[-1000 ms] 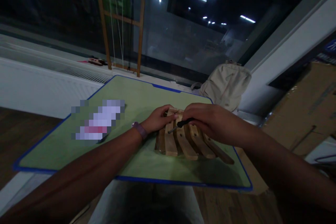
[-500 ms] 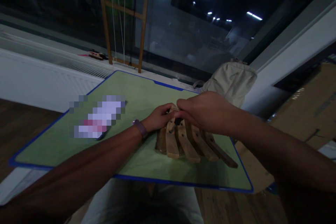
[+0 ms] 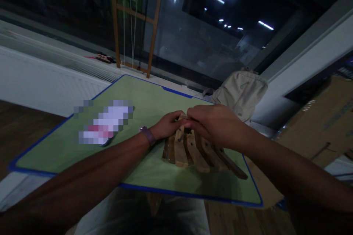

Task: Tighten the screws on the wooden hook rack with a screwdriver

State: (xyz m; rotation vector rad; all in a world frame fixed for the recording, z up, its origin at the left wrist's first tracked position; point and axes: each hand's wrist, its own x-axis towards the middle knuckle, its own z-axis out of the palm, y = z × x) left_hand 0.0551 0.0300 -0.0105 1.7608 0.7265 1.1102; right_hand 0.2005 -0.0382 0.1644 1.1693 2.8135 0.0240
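Observation:
A brown wooden piece made of several curved slats with small holes (image 3: 199, 157) rests on the green board, its slats fanning toward me and to the right. Around its far left end my left hand (image 3: 167, 125) is closed, thumb on top. My right hand (image 3: 216, 123) is curled into a pinch over the same far end, its fingertips meeting my left thumb. Just under the pinched fingers shows a small dark part (image 3: 187, 130); its kind cannot be made out. The hands hide the far end of the slats.
A phone-like object (image 3: 110, 119), blurred out, lies on the left of the blue-edged green board (image 3: 146, 99). Beyond stand a wooden frame with strings (image 3: 153, 44), a radiator (image 3: 49, 80) and a beige backpack (image 3: 239, 90). Cardboard (image 3: 311, 136) is at the right.
The view has shifted slightly. My right hand has turned a little at the wrist, and its fingers cover more of the small dark part. My left hand keeps its place.

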